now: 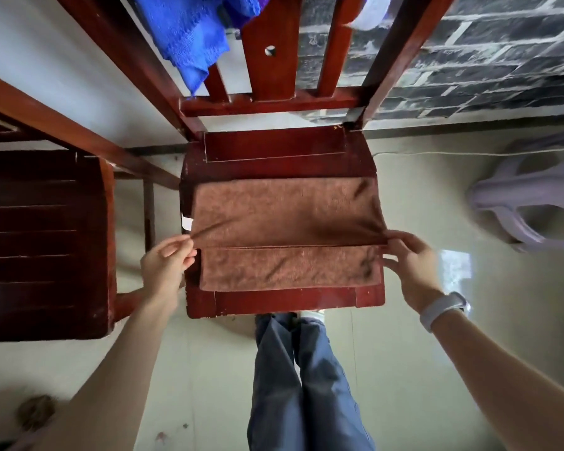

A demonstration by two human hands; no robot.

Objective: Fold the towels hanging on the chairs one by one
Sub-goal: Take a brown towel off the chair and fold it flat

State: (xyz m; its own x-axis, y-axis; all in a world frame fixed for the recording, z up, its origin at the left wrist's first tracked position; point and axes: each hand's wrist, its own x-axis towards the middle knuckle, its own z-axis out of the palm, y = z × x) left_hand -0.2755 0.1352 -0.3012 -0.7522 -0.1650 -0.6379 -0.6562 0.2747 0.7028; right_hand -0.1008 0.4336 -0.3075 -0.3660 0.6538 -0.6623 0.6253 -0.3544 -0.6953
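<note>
While you stand over the red wooden chair (274, 148), the brown towel (284, 216) lies on its seat w/ the near part doubled over along a crease. A blue towel (189, 30) hangs on the backrest. Your left hand (166, 262) pinches the fold's left end; right hand (411, 258), white wristband (442, 309) behind it, pinches the right end.

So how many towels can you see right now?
3. A brown towel lies on the chair seat, pinched at both ends by the left hand and right hand. A blue towel and a white one hang on the chair back; others may be out of frame.
</note>
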